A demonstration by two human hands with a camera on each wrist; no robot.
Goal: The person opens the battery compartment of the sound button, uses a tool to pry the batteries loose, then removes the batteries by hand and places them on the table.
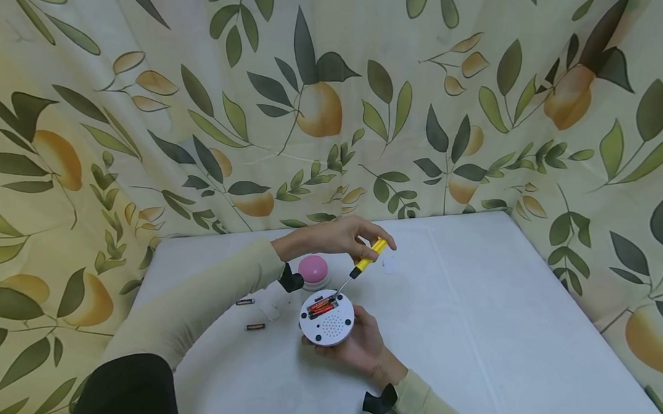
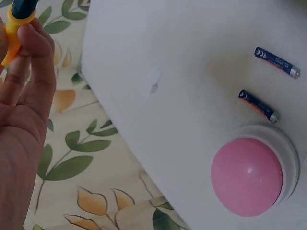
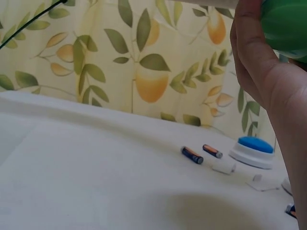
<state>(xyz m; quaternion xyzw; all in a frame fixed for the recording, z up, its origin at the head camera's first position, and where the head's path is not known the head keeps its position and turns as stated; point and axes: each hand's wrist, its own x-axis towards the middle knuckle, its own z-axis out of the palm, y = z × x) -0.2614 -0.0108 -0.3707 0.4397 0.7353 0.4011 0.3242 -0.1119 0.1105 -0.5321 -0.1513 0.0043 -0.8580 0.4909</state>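
In the head view my left hand (image 1: 344,237) pinches a yellow screwdriver (image 1: 370,257) with a black collar, its shaft slanting down. The tip meets the edge of the battery compartment on a round white push-button device (image 1: 334,330), which is held bottom up. Red batteries (image 1: 323,307) lie in that compartment. From below and the right, my right hand (image 1: 361,344) grips the device. Its green dome (image 3: 288,28) shows against the palm in the right wrist view. The left wrist view has the screwdriver handle (image 2: 13,36) between thumb and fingers.
A pink-domed button (image 1: 313,269) stands behind the held device. Loose batteries (image 1: 256,327) and thin white pieces (image 3: 224,166) lie on the white table (image 1: 442,335). A blue-topped button (image 3: 255,146) shows in the right wrist view. A leaf-and-fruit curtain (image 1: 319,107) hangs behind.
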